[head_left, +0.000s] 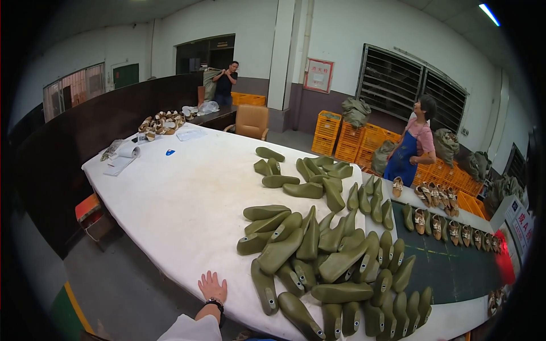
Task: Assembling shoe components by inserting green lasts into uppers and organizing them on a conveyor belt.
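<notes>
My left hand (212, 287) lies flat on the white-covered table (176, 187), fingers spread, with a dark bracelet at the wrist. It holds nothing. Just right of it stands a heap of olive-green shoe lasts (281, 250), some upright, others lying on their sides across one another. The closest shoe last (263, 287) is a short way from my fingers and not touched. Farther back on the same table, a smaller group of shoe lasts (303, 190) lies loosely together. My right hand is out of the picture.
To the right runs a dark green conveyor belt (449, 273) with a row of shoes (454, 232). A person in a blue apron (405, 156) stands behind it; another person (226, 85) carries a sack. Orange crates (326, 133), a brown chair (251, 121) and a red stool (90, 213) surround the table.
</notes>
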Available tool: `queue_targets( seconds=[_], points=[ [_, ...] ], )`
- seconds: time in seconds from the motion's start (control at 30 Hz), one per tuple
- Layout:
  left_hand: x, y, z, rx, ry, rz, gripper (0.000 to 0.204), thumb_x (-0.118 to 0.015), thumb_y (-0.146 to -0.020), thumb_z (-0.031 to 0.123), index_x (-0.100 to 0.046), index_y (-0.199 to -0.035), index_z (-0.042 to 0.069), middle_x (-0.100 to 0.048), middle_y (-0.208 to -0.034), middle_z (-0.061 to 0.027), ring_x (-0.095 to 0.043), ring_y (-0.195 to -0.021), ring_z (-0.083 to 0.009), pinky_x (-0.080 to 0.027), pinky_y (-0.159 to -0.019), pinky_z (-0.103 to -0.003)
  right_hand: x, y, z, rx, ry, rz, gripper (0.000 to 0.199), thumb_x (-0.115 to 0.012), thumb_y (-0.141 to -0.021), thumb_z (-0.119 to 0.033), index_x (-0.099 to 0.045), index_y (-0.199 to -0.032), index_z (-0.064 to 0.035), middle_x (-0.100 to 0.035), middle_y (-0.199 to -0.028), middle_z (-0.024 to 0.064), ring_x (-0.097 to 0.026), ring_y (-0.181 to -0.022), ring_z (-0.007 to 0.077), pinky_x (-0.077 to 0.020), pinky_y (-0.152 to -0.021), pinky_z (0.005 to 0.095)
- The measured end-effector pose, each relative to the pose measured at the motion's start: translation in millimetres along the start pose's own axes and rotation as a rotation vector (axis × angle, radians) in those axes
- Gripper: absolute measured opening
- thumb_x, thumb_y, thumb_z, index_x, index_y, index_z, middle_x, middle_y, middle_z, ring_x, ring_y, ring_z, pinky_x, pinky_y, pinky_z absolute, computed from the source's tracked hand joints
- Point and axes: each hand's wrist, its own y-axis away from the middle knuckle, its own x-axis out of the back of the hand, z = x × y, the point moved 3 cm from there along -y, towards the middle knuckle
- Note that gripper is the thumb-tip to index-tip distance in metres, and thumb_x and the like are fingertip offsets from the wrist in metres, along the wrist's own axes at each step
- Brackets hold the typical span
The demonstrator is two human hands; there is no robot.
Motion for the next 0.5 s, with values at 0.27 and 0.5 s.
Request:
queue_targets(
  seconds=[0.27, 0.5],
  points=[
    [-4, 0, -3, 0.000, 0.011, 0.036, 0.055, -0.057, -0.078, 0.040, -0.051, -0.123, 0.010, -0.040, -0.138, -0.0119, -0.028, -0.131, -0.0346, -0.016, -0.108, -0.053, 40, 208, 113, -1.038, 0.619, -1.643, 0.016, -0.059, -0.076, -0.009, -0.061, -0.090, -0.0015, -0.059, -0.090, 0.0237, -0.058, -0.088, 0.0364, -0.0466, -0.080, 0.0441],
    [0, 0, -7, 0.028, -0.008, 0.010, 0.055, -0.057, -0.078, 0.041, -0.051, -0.123, 0.010, -0.039, -0.138, -0.0121, -0.027, -0.131, -0.0343, -0.015, -0.108, -0.052, 43, 252, 135, -1.007, 0.538, -1.662, 0.016, -0.059, -0.077, -0.011, -0.061, -0.089, -0.0019, -0.059, -0.090, 0.0235, -0.057, -0.088, 0.0360, -0.0461, -0.079, 0.0441]
  ],
)
